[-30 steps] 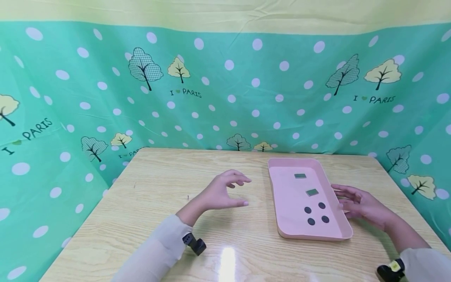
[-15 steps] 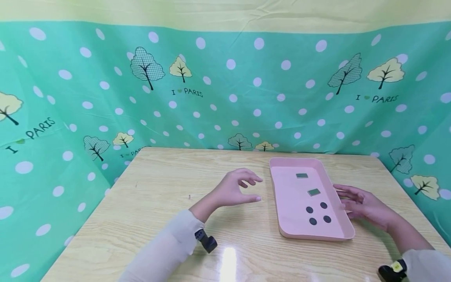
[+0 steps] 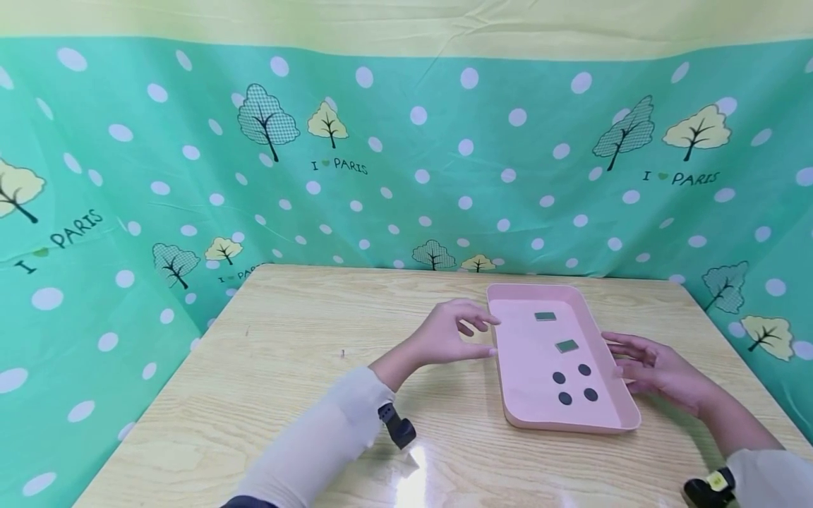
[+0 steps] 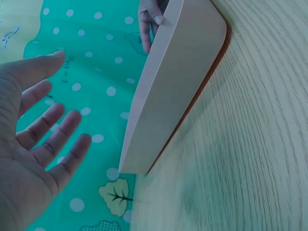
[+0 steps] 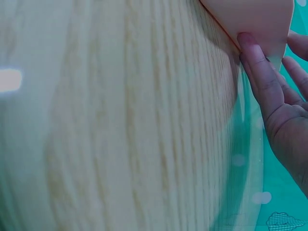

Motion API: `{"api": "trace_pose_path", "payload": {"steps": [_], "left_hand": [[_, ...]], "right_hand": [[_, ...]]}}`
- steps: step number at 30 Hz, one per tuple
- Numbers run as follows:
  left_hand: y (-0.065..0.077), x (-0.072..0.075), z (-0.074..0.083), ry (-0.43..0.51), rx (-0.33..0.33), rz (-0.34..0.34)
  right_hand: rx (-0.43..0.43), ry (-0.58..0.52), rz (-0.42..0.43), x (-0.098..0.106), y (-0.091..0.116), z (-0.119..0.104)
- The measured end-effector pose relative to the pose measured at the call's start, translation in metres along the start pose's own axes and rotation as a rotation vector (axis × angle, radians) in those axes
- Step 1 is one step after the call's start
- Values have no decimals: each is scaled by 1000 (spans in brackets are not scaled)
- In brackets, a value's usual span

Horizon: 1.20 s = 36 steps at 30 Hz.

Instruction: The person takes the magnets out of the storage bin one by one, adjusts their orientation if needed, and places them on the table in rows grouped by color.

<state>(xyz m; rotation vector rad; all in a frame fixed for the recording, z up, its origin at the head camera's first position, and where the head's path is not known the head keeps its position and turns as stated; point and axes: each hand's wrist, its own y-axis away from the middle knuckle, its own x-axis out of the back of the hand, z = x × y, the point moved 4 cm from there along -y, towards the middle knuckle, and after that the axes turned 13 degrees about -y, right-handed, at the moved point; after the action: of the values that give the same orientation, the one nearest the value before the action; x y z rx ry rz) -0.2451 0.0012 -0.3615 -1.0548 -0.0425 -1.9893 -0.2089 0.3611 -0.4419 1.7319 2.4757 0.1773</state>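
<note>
A shallow pink tray (image 3: 522, 367) stands on the right part of the table. Two small greenish rectangular pieces (image 3: 567, 346) and several dark round discs (image 3: 565, 398) lie in it. My left hand (image 3: 449, 333), fingers spread and loosely bent, is at the tray's left side in the head view. The left wrist view shows that hand (image 4: 26, 178) apart from the tray's outer wall (image 4: 168, 86), holding nothing. On the other side my right hand (image 3: 660, 370) touches the right wall. Its thumb rests flat against the tray (image 5: 264, 19) in the right wrist view.
The wooden table (image 3: 305, 310) extends left of the tray, with a small dark mark (image 3: 342, 353) on it. A green dotted curtain (image 3: 381, 141) hangs behind and at both sides. Each sleeve carries a black wrist camera (image 3: 399, 427).
My left hand has moved right, from over the bare table up to the tray's left side. The right hand stays at the right wall; the tray and its contents look the same.
</note>
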Motion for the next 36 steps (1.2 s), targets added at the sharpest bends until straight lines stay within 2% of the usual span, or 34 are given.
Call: {"api": "trace_pose_path", "payload": {"steps": [9,18,29,36], "left_hand": [[-14,-14,6,41,16,-26],[-28,-26,10,6,23,-76],[-46,-37,5,45,123,-127],[-56,-45,7,56,117,-141]], "right_hand": [[-40,30,24,-1,0,0],[-34,28,15,-2,1,-1],[-33,38,14,-3,1,0],[-23,25,-13,-4,2,-2]]}}
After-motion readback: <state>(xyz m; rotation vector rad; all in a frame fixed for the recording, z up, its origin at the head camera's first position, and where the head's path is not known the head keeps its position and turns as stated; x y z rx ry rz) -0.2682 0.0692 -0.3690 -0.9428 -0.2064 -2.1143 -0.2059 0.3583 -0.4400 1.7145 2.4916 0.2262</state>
